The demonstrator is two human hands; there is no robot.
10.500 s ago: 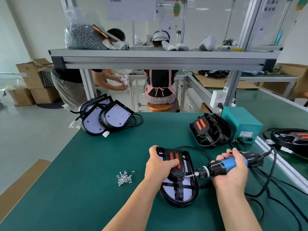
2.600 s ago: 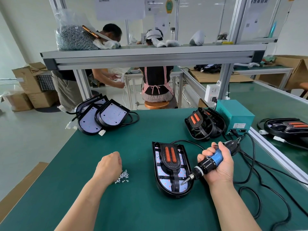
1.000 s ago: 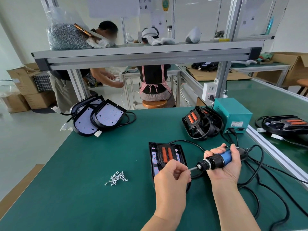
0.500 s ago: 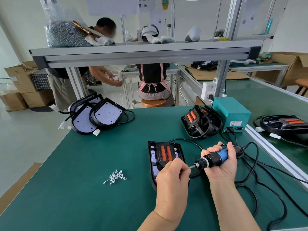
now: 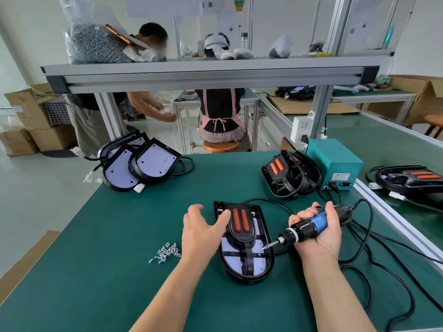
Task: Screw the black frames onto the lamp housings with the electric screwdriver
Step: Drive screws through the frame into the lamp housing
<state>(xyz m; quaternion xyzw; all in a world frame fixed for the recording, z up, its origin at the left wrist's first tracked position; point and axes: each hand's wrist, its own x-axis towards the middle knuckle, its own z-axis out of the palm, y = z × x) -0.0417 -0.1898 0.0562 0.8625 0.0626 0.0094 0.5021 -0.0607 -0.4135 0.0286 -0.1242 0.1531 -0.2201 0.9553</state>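
A lamp housing [image 5: 244,274] lies flat on the green table in front of me, with a black frame [image 5: 240,232] carrying two orange strips on top of it. My left hand [image 5: 200,232] is spread, its fingers relaxed, and its fingertips reach the frame's left edge. My right hand [image 5: 316,232] grips the blue and black electric screwdriver [image 5: 309,227]. The screwdriver's bit points down-left at the housing's right side. A small heap of loose screws [image 5: 167,251] lies left of the housing.
Two housings without frames [image 5: 143,167] lie at the back left. A stack of framed housings [image 5: 291,176] leans by a teal power box [image 5: 335,164]. Black cables [image 5: 374,267] loop over the table's right side. More lamps [image 5: 412,179] sit beyond the rail. People work behind the bench.
My left hand has left the screwdriver's bit, opened and moved left to the frame's edge. The screwdriver's tip has swung down onto the housing's right side.
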